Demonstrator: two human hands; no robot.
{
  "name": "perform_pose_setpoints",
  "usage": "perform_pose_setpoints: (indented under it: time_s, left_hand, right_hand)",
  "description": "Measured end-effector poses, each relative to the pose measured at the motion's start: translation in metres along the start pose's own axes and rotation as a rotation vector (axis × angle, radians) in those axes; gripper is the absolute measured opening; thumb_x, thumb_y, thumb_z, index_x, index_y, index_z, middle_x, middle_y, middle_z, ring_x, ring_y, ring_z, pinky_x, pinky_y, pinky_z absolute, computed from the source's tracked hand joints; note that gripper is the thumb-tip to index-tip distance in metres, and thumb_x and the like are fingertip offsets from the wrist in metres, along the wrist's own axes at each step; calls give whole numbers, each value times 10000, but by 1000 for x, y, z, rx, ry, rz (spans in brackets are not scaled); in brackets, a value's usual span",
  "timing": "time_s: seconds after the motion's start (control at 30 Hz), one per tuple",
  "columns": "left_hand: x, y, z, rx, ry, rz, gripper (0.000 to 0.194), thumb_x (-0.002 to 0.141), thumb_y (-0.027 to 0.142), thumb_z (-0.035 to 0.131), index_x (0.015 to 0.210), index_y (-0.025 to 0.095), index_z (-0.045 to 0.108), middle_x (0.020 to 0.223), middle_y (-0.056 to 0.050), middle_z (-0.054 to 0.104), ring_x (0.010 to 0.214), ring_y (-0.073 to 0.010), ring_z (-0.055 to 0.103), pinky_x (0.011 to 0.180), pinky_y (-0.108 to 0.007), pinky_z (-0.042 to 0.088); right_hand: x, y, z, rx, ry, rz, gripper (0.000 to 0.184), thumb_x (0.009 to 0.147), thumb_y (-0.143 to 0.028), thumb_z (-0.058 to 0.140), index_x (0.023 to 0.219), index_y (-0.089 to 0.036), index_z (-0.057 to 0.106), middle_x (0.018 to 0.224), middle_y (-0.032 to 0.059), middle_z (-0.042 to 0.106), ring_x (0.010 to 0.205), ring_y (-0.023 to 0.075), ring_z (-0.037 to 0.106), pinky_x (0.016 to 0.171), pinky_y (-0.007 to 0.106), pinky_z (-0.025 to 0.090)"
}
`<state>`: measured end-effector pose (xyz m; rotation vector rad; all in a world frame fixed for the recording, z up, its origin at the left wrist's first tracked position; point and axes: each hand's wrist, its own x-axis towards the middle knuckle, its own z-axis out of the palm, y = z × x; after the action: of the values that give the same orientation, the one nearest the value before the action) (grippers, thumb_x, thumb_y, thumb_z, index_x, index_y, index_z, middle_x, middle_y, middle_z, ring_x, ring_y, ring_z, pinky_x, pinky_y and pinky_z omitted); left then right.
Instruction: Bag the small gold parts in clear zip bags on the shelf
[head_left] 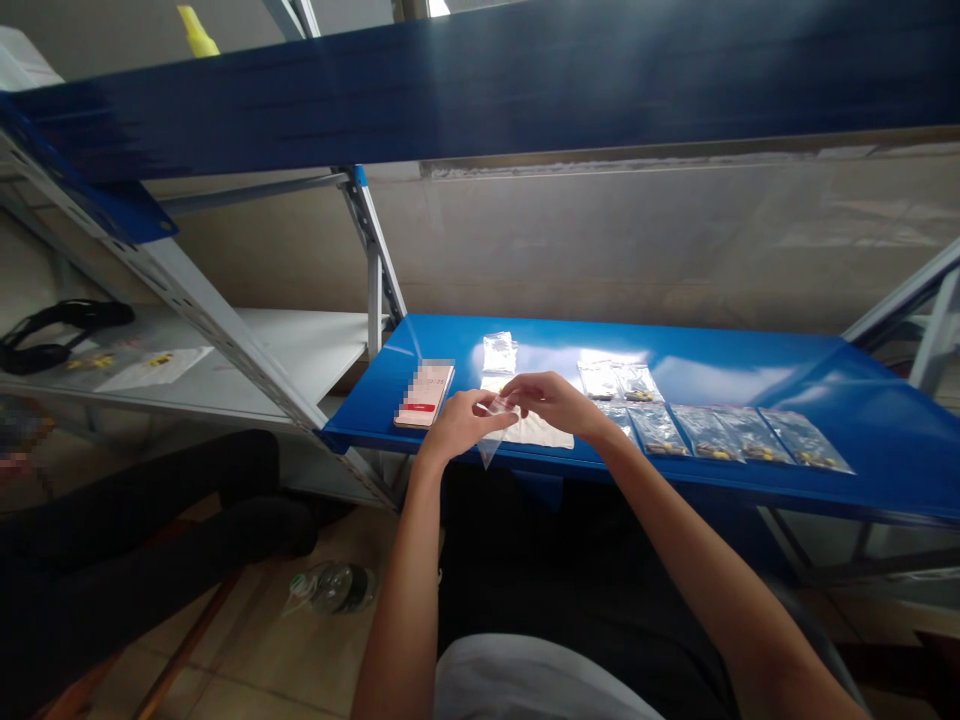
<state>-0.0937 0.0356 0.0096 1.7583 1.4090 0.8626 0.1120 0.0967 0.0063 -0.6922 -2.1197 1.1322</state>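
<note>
Both my hands meet over the front edge of a blue shelf (750, 370). My left hand (461, 422) and my right hand (551, 400) each pinch the top of a small clear plastic bag (491, 440) that hangs between them. What is inside the bag I cannot make out. Under my hands lies a white sheet (540, 432). A row of several filled clear bags (720, 432) with small yellow and dark parts stretches to the right of my right hand. Another clear bag (499, 352) lies farther back.
A phone (425, 394) lies on the shelf left of my hands. A grey shelf (300, 345) at the left holds black straps (56, 330) and papers. A plastic bottle (334, 587) lies on the tiled floor. A blue shelf board (525, 80) hangs overhead.
</note>
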Motion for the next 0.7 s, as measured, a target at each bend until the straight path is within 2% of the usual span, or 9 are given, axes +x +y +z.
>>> perform_pose_setpoints:
  time_s: [0.1,0.2,0.27,0.43,0.7]
  left_hand:
    - [0,-2,0,-11,7,-10,517,776,613,765,1092,203,773,1042,-71,780,928,-262,723,740,-312,534]
    - [-1,-3,-2,-3,23,-30,530,761,601,783,1099,193,772,1061,-75,780,945,-266,722,760,-317,540]
    - [-1,-4,-2,-2,37,-42,506,759,577,793,1084,190,775,1071,-75,780,955,-265,720,762,-314,542]
    - [-1,-6,-4,-45,44,-38,459,765,531,798,1068,187,774,1098,-78,778,952,-258,717,747,-301,548]
    - [-1,-13,-5,-42,65,-43,486,762,556,799,1072,183,774,1081,-74,780,952,-261,715,779,-313,543]
  right_hand:
    - [0,12,-1,-38,89,24,222,934,-264,563,999,-183,759,903,65,762,747,182,675,678,292,520]
    - [2,29,3,-245,202,134,166,887,-174,609,924,-175,771,866,63,765,736,175,664,665,274,476]
    - [4,39,10,-374,230,183,147,867,-137,647,910,-175,782,855,63,763,722,169,651,675,271,455]
    - [6,53,24,-552,235,170,195,849,-100,718,1010,-179,795,908,76,746,751,177,638,730,277,439]
    - [4,54,25,-687,191,207,185,944,-138,642,1040,-181,795,965,97,714,837,203,648,766,273,428]
